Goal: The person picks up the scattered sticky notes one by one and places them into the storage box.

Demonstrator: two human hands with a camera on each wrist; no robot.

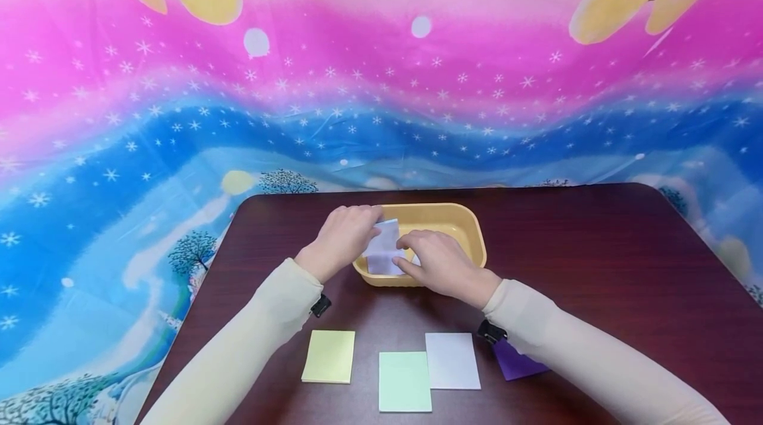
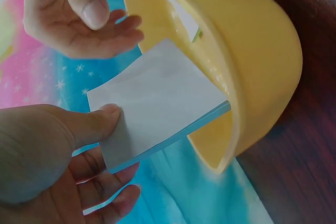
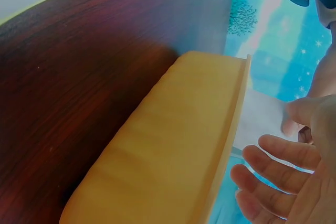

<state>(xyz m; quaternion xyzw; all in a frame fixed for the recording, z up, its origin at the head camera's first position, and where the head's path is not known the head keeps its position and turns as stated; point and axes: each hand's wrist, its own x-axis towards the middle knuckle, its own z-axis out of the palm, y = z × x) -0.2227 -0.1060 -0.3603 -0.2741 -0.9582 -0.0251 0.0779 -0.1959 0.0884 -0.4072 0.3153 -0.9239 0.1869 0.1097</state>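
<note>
The left hand pinches the white-topped pad, whose long axis points from this hand toward the yellow bin, while the right hand, fingers relaxed, holds nothing.

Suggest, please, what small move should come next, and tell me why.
I would probably have the right hand take the pale pad by its free end to steady it at the yellow bin: the left hand pinches only one end, between thumb and fingers, while the right hovers close by, apparently holding nothing.
</note>
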